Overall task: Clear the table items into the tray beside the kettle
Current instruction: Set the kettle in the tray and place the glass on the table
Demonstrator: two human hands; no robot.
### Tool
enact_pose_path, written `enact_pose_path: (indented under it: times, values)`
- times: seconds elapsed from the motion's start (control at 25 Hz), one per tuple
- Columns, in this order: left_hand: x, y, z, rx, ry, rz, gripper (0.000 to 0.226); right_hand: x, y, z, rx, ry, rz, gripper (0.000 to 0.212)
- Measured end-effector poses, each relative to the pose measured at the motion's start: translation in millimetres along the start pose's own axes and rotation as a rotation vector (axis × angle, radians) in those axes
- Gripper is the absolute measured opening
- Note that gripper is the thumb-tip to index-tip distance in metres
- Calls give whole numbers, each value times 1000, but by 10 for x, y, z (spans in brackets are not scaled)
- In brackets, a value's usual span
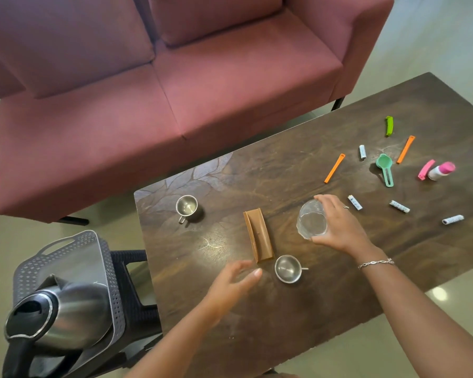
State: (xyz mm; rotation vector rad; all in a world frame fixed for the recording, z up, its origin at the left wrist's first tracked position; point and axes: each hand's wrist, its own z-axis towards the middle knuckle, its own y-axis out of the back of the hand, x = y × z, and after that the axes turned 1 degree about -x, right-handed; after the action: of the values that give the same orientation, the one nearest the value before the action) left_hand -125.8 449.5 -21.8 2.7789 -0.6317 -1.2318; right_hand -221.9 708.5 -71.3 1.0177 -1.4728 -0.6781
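Note:
My right hand (339, 227) is wrapped around a clear glass tumbler (311, 221) near the middle of the dark wooden table (284, 323). My left hand (230, 285) hovers open just left of a small steel cup (287, 269) and below a brown curved holder (258, 234). A second steel cup (186, 207) stands at the table's far left. The grey perforated tray (104, 257) sits left of the table on a dark stool, with the steel kettle (55, 315) in front of it.
Scattered at the table's right are two orange clips (334, 168), a green clip (389, 125), a green measuring scoop (385, 166), a pink clip (425, 169), a pink-capped bottle (441, 171) and several small white rolls (354, 202). A mauve sofa (175, 77) stands behind.

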Motion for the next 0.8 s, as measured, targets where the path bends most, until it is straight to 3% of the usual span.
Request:
enact_pose_path:
  times: [0.44,0.8]
  values:
    - [443,-6,38,-47,55,86,25,-168,-289,837,38,-78,-90,90]
    - [450,70,251,-127,-161,176,27,-32,-299,1805,10,-92,-121,90]
